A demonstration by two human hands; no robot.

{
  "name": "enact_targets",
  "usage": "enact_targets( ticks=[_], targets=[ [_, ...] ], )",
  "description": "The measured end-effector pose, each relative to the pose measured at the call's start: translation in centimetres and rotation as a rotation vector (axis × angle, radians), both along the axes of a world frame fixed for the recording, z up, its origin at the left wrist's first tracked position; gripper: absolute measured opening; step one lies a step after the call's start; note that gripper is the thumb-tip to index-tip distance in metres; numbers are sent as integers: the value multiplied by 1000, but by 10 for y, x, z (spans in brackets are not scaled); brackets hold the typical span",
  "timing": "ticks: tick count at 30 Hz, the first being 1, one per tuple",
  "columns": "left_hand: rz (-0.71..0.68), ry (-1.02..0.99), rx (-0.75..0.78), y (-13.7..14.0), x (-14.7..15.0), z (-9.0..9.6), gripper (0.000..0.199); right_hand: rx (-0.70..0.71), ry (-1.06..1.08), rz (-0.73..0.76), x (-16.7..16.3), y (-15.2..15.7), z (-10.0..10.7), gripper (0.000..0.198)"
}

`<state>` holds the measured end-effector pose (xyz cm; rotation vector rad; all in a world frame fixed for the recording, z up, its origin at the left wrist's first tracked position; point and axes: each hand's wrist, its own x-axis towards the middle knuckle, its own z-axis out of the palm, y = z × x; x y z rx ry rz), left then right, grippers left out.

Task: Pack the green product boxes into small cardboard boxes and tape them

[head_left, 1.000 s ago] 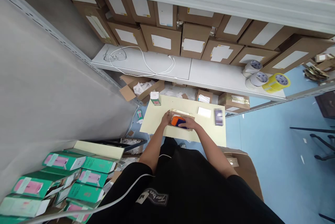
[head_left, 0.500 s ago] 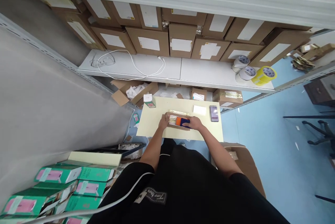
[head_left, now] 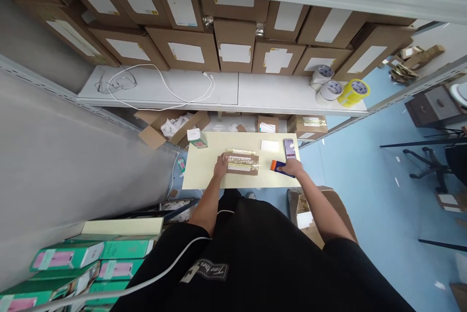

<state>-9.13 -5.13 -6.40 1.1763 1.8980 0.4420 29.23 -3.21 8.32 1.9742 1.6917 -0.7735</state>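
Observation:
On the pale yellow table [head_left: 204,176] lies a small cardboard box [head_left: 251,172], with a label and shiny clear tape across its top. My left hand [head_left: 220,165] grips the box by its left end. My right hand [head_left: 293,168] is closed around an orange and dark-blue handheld tool [head_left: 278,165], whose exact kind I cannot make out. The tool is at the table's right side, apart from the box. Just beyond this hand is a phone [head_left: 289,146], and left of the phone lies a white card or paper stack [head_left: 270,146].
A small green-and-white box [head_left: 197,138] stands at the table's far left corner. Behind, a shelf [head_left: 219,100] bears labelled cartons, a white cable [head_left: 164,81] and tape rolls [head_left: 353,92]. An open carton [head_left: 337,202] sits right of me; green boxes [head_left: 120,269] are stacked at left.
My right hand has moved right with the tool, from above the box to beside the phone. My left hand stays at the box's left end. The camera view has shifted somewhat.

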Motion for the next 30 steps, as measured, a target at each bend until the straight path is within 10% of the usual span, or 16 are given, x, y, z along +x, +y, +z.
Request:
enact_targets(
  ticks=[8, 30],
  targets=[
    [30, 8, -14, 1, -2, 7, 67, 105, 10, 3, -112, 5, -48, 38],
    [52, 58, 7, 2, -1, 10, 69, 190, 177, -45, -122, 12, -54, 36]
  ],
)
